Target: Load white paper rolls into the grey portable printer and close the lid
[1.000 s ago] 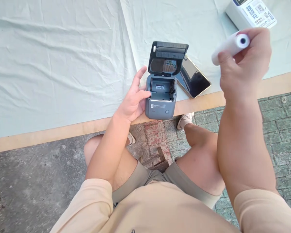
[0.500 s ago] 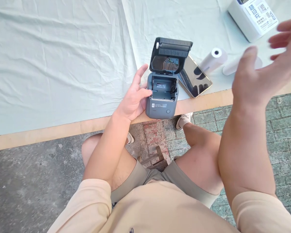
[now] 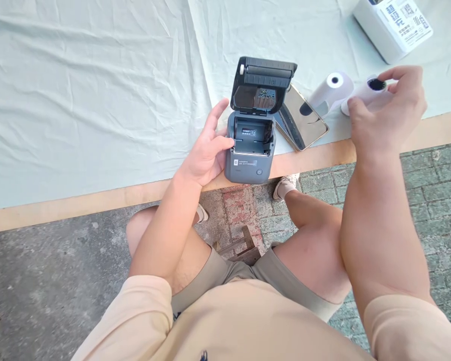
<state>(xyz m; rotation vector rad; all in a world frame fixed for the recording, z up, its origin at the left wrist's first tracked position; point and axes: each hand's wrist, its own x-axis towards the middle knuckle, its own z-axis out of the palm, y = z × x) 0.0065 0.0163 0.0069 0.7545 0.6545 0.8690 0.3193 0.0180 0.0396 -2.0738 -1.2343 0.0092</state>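
Observation:
A dark grey portable label printer (image 3: pixel 250 170) stands at the table's front edge with its lid raised, and its paper bay holds no roll. My left hand (image 3: pixel 206 155) grips its left side, thumb on the bay's rim and index finger stretched out. On the right, my right hand (image 3: pixel 393 113) reaches across a white paper roll (image 3: pixel 364 93) with a dark core end. Its thumb is at the near end and its fingers at the far end, partly hiding the roll. Another white paper roll (image 3: pixel 328 93) lies just left of it.
A phone (image 3: pixel 304 128) with a gold rim lies slanted right of the printer, partly behind its lid. At the upper right is a white box-shaped device (image 3: pixel 393 30) with a printed label. A pale cloth (image 3: pixel 90 100) covers the table, whose wooden edge (image 3: pixel 97 203) runs above my knees.
My right hand has come down and left from above the table's right side onto the roll, closing its spread fingers around it. My left hand and the printer have barely moved.

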